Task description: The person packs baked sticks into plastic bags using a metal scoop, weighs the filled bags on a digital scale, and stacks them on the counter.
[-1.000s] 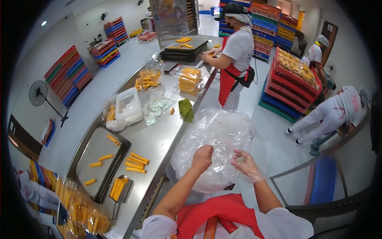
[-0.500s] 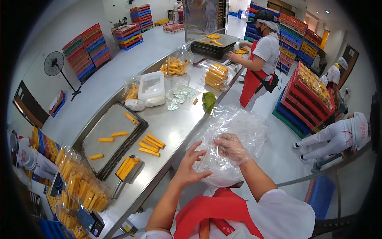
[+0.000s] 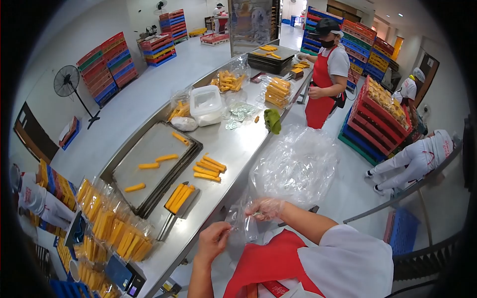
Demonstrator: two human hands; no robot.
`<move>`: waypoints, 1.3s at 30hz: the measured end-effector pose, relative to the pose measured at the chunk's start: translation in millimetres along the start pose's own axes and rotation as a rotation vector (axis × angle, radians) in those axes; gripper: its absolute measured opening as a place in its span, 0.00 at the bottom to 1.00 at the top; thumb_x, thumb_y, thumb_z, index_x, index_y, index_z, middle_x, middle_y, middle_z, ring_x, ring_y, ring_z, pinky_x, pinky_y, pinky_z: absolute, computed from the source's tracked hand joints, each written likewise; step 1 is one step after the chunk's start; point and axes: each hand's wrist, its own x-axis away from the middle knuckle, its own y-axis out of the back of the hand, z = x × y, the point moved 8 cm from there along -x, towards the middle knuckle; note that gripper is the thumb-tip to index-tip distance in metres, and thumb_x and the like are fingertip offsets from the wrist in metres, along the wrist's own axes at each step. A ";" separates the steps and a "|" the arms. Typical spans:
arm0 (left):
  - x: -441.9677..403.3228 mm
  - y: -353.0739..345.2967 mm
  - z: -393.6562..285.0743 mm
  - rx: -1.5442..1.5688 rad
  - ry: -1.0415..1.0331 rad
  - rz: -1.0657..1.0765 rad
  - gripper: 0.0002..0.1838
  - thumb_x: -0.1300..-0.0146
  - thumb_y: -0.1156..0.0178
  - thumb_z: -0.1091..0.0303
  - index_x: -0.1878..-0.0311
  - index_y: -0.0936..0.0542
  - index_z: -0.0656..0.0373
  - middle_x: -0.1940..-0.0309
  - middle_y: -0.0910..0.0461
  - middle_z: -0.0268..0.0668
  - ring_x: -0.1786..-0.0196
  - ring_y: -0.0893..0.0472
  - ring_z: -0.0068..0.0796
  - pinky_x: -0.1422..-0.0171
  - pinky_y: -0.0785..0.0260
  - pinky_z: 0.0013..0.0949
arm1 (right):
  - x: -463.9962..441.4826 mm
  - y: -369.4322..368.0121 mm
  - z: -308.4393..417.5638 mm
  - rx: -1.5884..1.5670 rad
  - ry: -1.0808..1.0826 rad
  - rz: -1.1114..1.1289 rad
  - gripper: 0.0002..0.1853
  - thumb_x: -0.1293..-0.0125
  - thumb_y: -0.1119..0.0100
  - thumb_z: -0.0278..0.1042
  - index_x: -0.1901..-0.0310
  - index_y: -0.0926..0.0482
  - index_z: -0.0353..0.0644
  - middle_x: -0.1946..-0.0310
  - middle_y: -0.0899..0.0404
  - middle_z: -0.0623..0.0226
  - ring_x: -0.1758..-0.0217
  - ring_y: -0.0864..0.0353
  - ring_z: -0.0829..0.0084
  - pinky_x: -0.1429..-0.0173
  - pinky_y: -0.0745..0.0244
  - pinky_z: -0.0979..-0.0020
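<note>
A small clear plastic bag (image 3: pixel 240 226) hangs between my hands, low in front of the red apron. My left hand (image 3: pixel 213 242) is bare and pinches the bag's edge between thumb and fingers. My right hand (image 3: pixel 266 208), in a thin clear glove, is closed at the bag's other side; a small pale thing shows at its fingertips, too small to name. Beyond my right hand lies a large heap of clear plastic bags (image 3: pixel 295 166). On the steel table to the left, a metal scoop (image 3: pixel 182 201) holds several yellow sticks, with more yellow sticks (image 3: pixel 208 168) beside it.
Dark baking trays (image 3: pixel 144 171), a white tub (image 3: pixel 206 107), silvery sachets (image 3: pixel 241 113) and a green cloth (image 3: pixel 272 121) are on the steel table (image 3: pixel 238 154). Filled bags (image 3: pixel 117 228) stand at the near left. A co-worker (image 3: pixel 330 74) stands at the table's far right side.
My hands came down and toward my body from the heap of bags. My left hand, open before, now pinches a small clear bag. The co-worker has turned toward me.
</note>
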 end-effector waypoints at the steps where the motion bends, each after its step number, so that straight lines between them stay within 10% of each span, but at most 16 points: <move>1: 9.2 11.6 -6.1 -0.105 -0.020 -0.087 0.12 0.44 0.32 0.80 0.56 0.13 0.57 0.50 0.14 0.41 0.56 0.13 0.35 0.52 0.20 0.32 | -8.6 -4.0 -8.5 -0.001 0.000 0.002 0.08 0.31 0.37 0.35 0.60 0.19 0.40 0.73 0.21 0.70 0.83 0.31 0.85 0.82 0.41 0.80; 6: 57.9 22.0 -11.0 -0.331 -0.340 -0.058 0.13 0.46 0.35 0.81 0.58 0.13 0.55 0.48 0.15 0.39 0.63 0.13 0.37 0.60 0.20 0.33 | -45.3 -33.0 -81.0 0.058 -0.430 0.135 0.07 0.29 0.38 0.38 0.60 0.18 0.45 0.74 0.21 0.76 0.85 0.33 0.87 0.82 0.42 0.82; 10: 94.9 21.4 23.0 -0.576 -0.053 0.040 0.19 0.45 0.40 0.78 0.49 0.16 0.55 0.43 0.17 0.41 0.60 0.13 0.44 0.57 0.20 0.41 | -74.8 -50.1 -88.7 0.374 -0.214 -0.193 0.10 0.32 0.42 0.35 0.72 0.21 0.46 0.80 0.25 0.73 0.86 0.32 0.80 0.83 0.40 0.75; 14: 132.8 33.6 77.1 -0.629 0.242 -0.130 0.19 0.43 0.41 0.72 0.46 0.17 0.56 0.45 0.18 0.47 0.51 0.16 0.53 0.47 0.23 0.51 | -95.9 -91.3 -49.7 0.388 0.259 -0.032 0.09 0.36 0.37 0.34 0.57 0.21 0.40 0.71 0.21 0.67 0.75 0.26 0.75 0.71 0.30 0.73; 17: 140.7 28.8 92.1 -0.489 0.548 -0.072 0.18 0.42 0.40 0.70 0.48 0.18 0.61 0.47 0.19 0.54 0.47 0.18 0.57 0.44 0.24 0.52 | -51.5 -192.8 -37.3 0.048 0.152 0.266 0.11 0.38 0.37 0.27 0.54 0.23 0.37 0.67 0.21 0.64 0.70 0.23 0.75 0.67 0.29 0.74; 23: 158.1 53.1 61.3 0.199 0.760 -0.377 0.29 0.49 0.39 0.74 0.38 0.21 0.58 0.39 0.21 0.52 0.44 0.17 0.53 0.41 0.24 0.46 | -73.2 -224.9 -62.9 1.444 0.621 0.025 0.16 0.35 0.37 0.32 0.48 0.22 0.34 0.54 0.16 0.47 0.53 0.13 0.53 0.50 0.19 0.61; 26: 168.7 61.1 69.5 -0.510 0.527 -0.360 0.33 0.49 0.40 0.76 0.35 0.23 0.59 0.32 0.26 0.49 0.39 0.19 0.49 0.37 0.25 0.41 | -77.6 -236.7 -82.6 1.667 0.346 0.095 0.17 0.36 0.36 0.34 0.48 0.20 0.35 0.47 0.19 0.42 0.47 0.16 0.48 0.44 0.21 0.58; 30: 182.9 83.9 40.8 -0.452 0.670 -0.433 0.31 0.49 0.42 0.76 0.37 0.22 0.60 0.30 0.27 0.45 0.34 0.24 0.48 0.31 0.29 0.43 | -88.1 -259.1 -60.2 1.743 0.370 0.366 0.17 0.32 0.38 0.36 0.47 0.21 0.35 0.49 0.17 0.45 0.48 0.14 0.51 0.43 0.20 0.58; 32: 205.5 99.9 43.1 -0.392 0.662 -0.499 0.30 0.48 0.44 0.77 0.38 0.21 0.62 0.31 0.27 0.47 0.33 0.24 0.48 0.32 0.28 0.42 | -125.2 -238.7 -46.8 0.698 0.196 0.410 0.23 0.30 0.38 0.42 0.42 0.25 0.34 0.51 0.16 0.49 0.49 0.14 0.51 0.43 0.19 0.55; 33: 217.9 105.1 45.5 -0.393 0.670 -0.522 0.30 0.48 0.44 0.77 0.38 0.21 0.62 0.31 0.27 0.47 0.33 0.24 0.48 0.32 0.28 0.42 | -151.8 -235.7 -50.2 0.712 0.190 0.429 0.23 0.30 0.38 0.42 0.42 0.25 0.34 0.51 0.16 0.49 0.49 0.14 0.51 0.43 0.19 0.55; 35: 243.0 111.9 42.5 -0.233 0.706 -0.657 0.29 0.47 0.46 0.79 0.38 0.20 0.63 0.32 0.25 0.46 0.43 0.17 0.45 0.42 0.23 0.39 | -209.7 -202.8 -52.4 -0.101 0.078 0.058 0.33 0.31 0.37 0.54 0.36 0.31 0.34 0.46 0.19 0.53 0.42 0.19 0.53 0.37 0.25 0.49; 39: 248.8 132.3 -23.7 0.048 0.708 -0.896 0.29 0.44 0.52 0.82 0.38 0.20 0.66 0.35 0.22 0.42 0.74 0.15 0.27 0.69 0.22 0.29 | -252.4 -211.6 -48.9 -0.566 -0.135 -0.111 0.36 0.32 0.40 0.61 0.38 0.32 0.35 0.39 0.26 0.53 0.36 0.26 0.54 0.32 0.32 0.47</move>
